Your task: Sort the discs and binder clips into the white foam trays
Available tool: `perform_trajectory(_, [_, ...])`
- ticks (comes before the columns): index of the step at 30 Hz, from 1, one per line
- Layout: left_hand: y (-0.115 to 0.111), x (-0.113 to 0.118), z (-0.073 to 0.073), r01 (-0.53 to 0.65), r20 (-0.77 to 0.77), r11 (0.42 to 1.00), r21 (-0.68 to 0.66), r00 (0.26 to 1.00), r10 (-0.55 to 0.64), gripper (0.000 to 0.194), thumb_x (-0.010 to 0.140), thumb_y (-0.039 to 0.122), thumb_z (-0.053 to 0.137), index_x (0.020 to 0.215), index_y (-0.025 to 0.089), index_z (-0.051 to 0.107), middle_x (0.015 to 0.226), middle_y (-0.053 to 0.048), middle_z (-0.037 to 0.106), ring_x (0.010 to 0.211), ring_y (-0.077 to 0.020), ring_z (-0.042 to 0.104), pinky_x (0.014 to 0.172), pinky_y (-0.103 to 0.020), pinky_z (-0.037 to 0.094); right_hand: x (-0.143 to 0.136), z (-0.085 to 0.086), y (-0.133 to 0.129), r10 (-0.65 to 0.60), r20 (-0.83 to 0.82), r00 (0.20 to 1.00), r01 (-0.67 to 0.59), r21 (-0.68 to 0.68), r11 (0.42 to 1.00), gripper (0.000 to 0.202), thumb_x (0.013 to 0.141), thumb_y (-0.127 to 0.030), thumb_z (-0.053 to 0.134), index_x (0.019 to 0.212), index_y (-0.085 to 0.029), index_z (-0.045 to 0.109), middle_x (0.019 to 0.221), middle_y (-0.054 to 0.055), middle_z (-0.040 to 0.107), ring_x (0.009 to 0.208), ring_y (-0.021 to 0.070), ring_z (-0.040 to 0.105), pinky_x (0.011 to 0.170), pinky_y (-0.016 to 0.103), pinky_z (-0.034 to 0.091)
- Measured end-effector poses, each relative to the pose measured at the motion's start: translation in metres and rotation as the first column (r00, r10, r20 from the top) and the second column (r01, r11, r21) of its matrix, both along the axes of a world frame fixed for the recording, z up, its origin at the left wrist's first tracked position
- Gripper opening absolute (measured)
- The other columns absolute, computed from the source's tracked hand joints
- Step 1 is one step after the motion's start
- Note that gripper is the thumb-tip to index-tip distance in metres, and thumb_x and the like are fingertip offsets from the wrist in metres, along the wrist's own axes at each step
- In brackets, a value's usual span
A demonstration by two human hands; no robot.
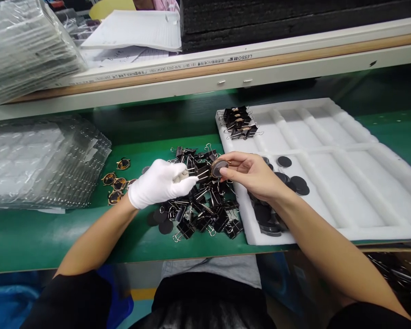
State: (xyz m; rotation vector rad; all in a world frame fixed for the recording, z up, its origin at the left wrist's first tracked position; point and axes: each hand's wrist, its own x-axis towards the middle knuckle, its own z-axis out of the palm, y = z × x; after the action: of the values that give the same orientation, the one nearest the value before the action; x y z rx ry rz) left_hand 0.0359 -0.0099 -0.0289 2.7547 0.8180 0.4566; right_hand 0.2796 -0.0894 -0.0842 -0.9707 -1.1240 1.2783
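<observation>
My left hand, in a white glove, pinches the wire handles of a black binder clip above the heap. My bare right hand holds a small round piece with a dark face and a brownish rim between thumb and fingers. The clip's jaw end is up against the round piece; whether it grips the edge is hard to tell. Under both hands lies a pile of black binder clips. Dark discs lie at its lower left.
A white foam tray on the right holds clipped pieces and black discs. Small gold-rimmed round parts lie left of the pile. Clear plastic trays are stacked far left. A shelf edge crosses behind.
</observation>
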Motion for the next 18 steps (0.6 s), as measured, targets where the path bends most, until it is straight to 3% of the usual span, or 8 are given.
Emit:
perform_trajectory(8, [-0.004, 0.002, -0.006, 0.076, 0.022, 0.996, 0.05, 0.997, -0.077, 0.048, 0.093, 0.046, 0.05, 0.057, 0.021, 0.033, 0.048, 0.006, 0.029, 0.046, -0.0078, 0.025, 0.048, -0.026, 0.019, 0.0, 0.001, -0.002, 0.012, 0.147, 0.989, -0.02, 0.05, 0.999, 0.027, 0.079, -0.038, 0.088, 0.099, -0.022, 0.079, 0.101, 0.006, 0.079, 0.09, 0.0213, 0.075, 0.092, 0.043, 0.063])
perform_trajectory(13, [-0.005, 0.006, -0.007, 0.051, -0.008, 0.999, -0.006, 0.999, -0.051, 0.047, 0.091, 0.046, 0.052, 0.056, 0.021, 0.034, 0.047, 0.006, 0.029, 0.045, -0.0077, 0.025, 0.048, -0.026, 0.021, -0.001, 0.001, -0.003, 0.032, 0.172, 0.984, -0.039, 0.037, 0.999, 0.029, 0.079, -0.038, 0.087, 0.102, -0.022, 0.078, 0.1, 0.005, 0.079, 0.089, 0.0214, 0.075, 0.09, 0.043, 0.062])
perform_trajectory(16, [-0.001, 0.003, 0.0, 0.028, -0.055, 0.992, -0.124, 0.998, -0.035, 0.045, 0.095, 0.049, 0.05, 0.061, 0.02, 0.05, 0.051, 0.004, 0.044, 0.048, -0.0091, 0.037, 0.051, -0.025, 0.03, -0.002, 0.001, -0.002, 0.01, 0.157, 0.987, -0.015, 0.035, 0.999, 0.028, 0.079, -0.038, 0.087, 0.1, -0.022, 0.077, 0.101, 0.005, 0.078, 0.088, 0.0199, 0.073, 0.089, 0.04, 0.062])
perform_trajectory(18, [0.007, -0.002, 0.008, 0.006, -0.007, 0.974, -0.226, 1.0, -0.007, 0.046, 0.101, 0.051, 0.042, 0.074, 0.02, 0.063, 0.059, 0.001, 0.059, 0.052, -0.0111, 0.049, 0.056, -0.026, 0.04, 0.0, 0.0, -0.001, -0.043, 0.108, 0.993, 0.04, 0.029, 0.999, 0.029, 0.078, -0.038, 0.088, 0.1, -0.023, 0.077, 0.105, 0.005, 0.077, 0.092, 0.0193, 0.071, 0.09, 0.038, 0.06])
